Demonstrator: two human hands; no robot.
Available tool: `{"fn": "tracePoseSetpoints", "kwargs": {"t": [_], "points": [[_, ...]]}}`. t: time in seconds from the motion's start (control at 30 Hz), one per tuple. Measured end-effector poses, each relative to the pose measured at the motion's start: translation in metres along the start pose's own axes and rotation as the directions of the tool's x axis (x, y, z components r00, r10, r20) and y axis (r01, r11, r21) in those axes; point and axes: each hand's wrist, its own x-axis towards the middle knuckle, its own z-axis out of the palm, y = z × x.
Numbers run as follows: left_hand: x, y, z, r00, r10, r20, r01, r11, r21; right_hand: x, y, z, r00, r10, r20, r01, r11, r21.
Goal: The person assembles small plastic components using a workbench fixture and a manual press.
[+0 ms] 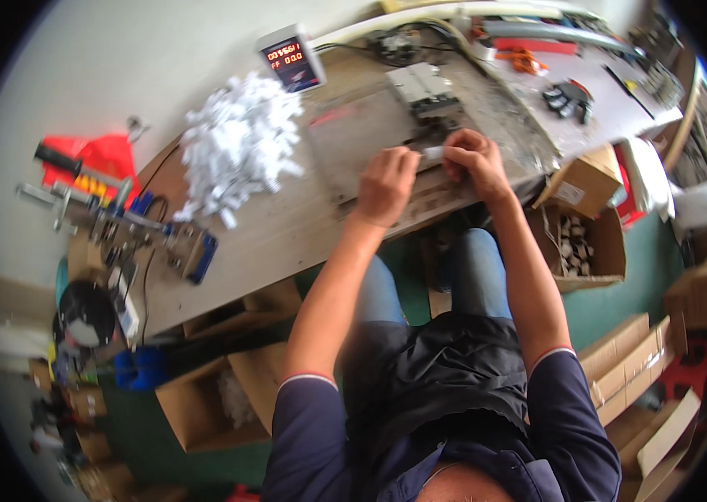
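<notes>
A small white piece (433, 153) is at the fingertips of my right hand (477, 165), whose thumb and fingers are pinched on its right end. My left hand (387, 186) is closed just to the left of that piece, fingertips pressed together; whether it also grips something is too small to tell. Both hands hover over the near edge of a flat metal plate (353, 138) on the workbench. Right behind them stands a small machine with a pale metal block (420, 84) on top. To the left lies a big heap of similar white pieces (240, 142).
A counter box with a lit red display (291, 63) stands behind the heap. Clamp-like tooling (161, 234) and a red bag (98, 163) occupy the bench's left end. On the right are a dark glove (568, 100) and a carton of small pieces (575, 243). Another carton (211, 410) sits below left.
</notes>
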Motion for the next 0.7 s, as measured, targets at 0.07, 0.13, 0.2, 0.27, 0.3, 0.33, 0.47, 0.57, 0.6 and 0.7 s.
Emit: {"fn": "tracePoseSetpoints", "kwargs": {"t": [0.07,0.13,0.2,0.27,0.3,0.33,0.47,0.57,0.6,0.7], "points": [[0.000,0.000,0.000,1.000,0.005,-0.001,-0.005,0.999,0.038,-0.002,0.000,0.001,0.999,0.003,0.037,-0.002,1.000,-0.031],[0.001,0.002,0.002,0.999,0.042,0.029,-0.043,0.998,0.040,0.002,0.004,0.003,0.998,0.007,0.055,-0.004,0.998,-0.055],[0.000,-0.001,0.001,0.999,0.031,0.024,-0.031,0.999,0.010,0.002,0.010,0.002,0.996,-0.010,0.090,0.014,0.999,-0.039],[-0.001,-0.004,0.004,1.000,0.010,0.005,-0.010,0.999,-0.031,0.001,0.009,0.008,0.996,-0.025,0.089,0.029,0.999,-0.038],[-0.002,-0.006,0.006,1.000,0.023,0.000,-0.023,0.998,-0.063,0.001,0.007,0.012,0.994,-0.040,0.104,0.043,0.999,-0.028],[-0.004,-0.007,0.006,0.999,-0.012,0.045,0.013,0.999,-0.035,0.002,0.008,0.014,0.994,-0.032,0.105,0.038,0.997,-0.061],[0.000,-0.005,0.010,0.997,-0.053,0.056,0.055,0.998,-0.040,0.002,0.009,0.009,0.995,-0.049,0.091,0.062,0.988,-0.145],[0.002,-0.002,0.010,0.997,-0.073,0.006,0.073,0.997,-0.030,-0.002,0.005,0.007,0.993,-0.074,0.089,0.085,0.990,-0.117],[0.002,-0.001,0.010,0.998,-0.059,-0.006,0.059,0.998,-0.024,-0.003,0.003,0.008,0.995,-0.065,0.081,0.075,0.990,-0.122],[0.001,-0.002,0.007,0.999,-0.028,-0.029,0.027,1.000,-0.008,-0.004,-0.004,0.011,0.997,-0.024,0.075,0.032,0.994,-0.104]]}}
